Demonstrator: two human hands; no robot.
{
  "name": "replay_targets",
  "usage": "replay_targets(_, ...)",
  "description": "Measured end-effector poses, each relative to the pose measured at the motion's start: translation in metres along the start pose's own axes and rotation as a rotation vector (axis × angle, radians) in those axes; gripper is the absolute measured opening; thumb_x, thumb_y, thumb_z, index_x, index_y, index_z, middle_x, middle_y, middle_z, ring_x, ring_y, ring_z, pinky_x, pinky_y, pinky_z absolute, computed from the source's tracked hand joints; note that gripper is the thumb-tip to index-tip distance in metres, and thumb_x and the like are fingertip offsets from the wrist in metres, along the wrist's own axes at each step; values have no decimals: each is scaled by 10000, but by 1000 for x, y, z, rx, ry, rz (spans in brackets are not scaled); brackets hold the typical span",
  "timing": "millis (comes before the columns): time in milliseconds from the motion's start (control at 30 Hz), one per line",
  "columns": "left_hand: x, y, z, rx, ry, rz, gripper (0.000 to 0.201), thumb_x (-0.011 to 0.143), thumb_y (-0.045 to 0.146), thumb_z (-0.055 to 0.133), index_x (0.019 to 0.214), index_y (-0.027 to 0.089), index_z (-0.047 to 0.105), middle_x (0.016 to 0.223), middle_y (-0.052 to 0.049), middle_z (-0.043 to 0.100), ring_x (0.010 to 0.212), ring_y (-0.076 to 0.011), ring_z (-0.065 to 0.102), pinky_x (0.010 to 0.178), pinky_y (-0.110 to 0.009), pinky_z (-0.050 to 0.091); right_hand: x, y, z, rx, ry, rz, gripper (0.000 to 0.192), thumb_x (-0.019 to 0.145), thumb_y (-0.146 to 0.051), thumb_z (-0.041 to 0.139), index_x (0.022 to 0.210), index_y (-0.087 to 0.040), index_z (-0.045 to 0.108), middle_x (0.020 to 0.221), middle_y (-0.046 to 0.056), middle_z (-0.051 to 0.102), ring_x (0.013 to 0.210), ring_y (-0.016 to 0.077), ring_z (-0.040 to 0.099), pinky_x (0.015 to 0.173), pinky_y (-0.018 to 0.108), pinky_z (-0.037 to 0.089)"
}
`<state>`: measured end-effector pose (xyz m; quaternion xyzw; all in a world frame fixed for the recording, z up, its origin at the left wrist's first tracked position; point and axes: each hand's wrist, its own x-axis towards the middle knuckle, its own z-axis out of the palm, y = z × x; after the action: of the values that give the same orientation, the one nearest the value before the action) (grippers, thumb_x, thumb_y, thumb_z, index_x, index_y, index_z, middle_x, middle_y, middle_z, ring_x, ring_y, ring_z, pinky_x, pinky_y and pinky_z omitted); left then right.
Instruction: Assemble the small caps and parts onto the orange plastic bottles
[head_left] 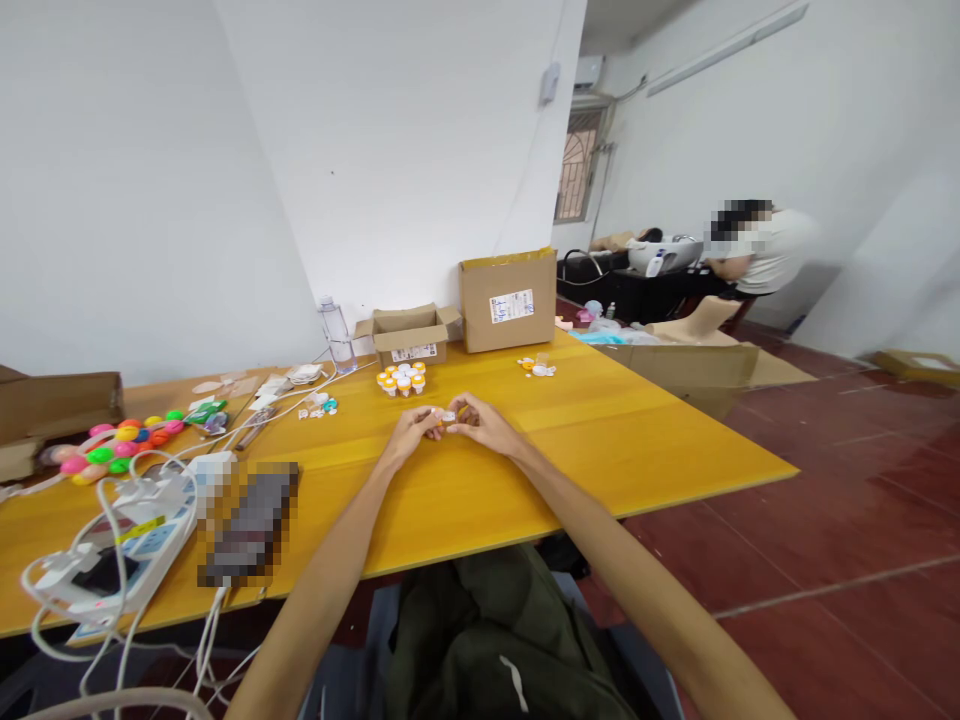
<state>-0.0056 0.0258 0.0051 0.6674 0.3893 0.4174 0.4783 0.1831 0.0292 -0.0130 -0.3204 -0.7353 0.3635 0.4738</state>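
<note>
Over the middle of the yellow table (495, 500), my left hand (411, 433) and my right hand (484, 424) meet around a small white and orange container (448, 417). Both sets of fingers are closed on it, one from each side, and partly cover it. Just beyond my left hand stands a tight cluster of similar small containers (403, 379) with white and orange tops. Farther right lie several loose white and orange pieces (536, 367). Some small white and teal pieces (321, 405) are left of the cluster.
Behind are an open carton (409, 335), a closed cardboard box (508, 303) and a clear bottle (337, 335). At left lie colourful balls (124, 445), a power strip (161, 545) with tangled cables and a blurred dark device (251, 525). A person (772, 250) sits at the far right.
</note>
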Motion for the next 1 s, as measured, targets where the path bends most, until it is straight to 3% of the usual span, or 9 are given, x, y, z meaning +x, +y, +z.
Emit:
replay_targets(200, 0, 0, 0, 9, 5, -3, 378, 764, 552, 686, 769, 175, 694, 639, -11, 663, 580, -136, 605, 601, -255, 461, 0, 3, 2, 16, -38, 40, 309, 819, -510, 659, 894, -217, 593, 830, 12, 666, 751, 167, 619, 700, 306, 509)
replay_targets(567, 0, -2, -1, -3, 2, -10, 398, 766, 567, 682, 778, 170, 697, 651, -20, 669, 583, -131, 606, 603, -254, 463, 0, -4, 0, -24, 2, 8, 271, 748, -401, 728, 885, -226, 573, 908, 6, 650, 752, 156, 609, 704, 297, 503)
replay_targets(1000, 0, 0, 0, 10, 8, -7, 393, 758, 560, 691, 801, 170, 709, 655, -17, 672, 582, -130, 612, 606, -251, 463, 0, -1, 0, -37, -12, 51, 398, 826, -601, 612, 823, -203, 630, 738, 8, 650, 664, 162, 592, 658, 303, 491)
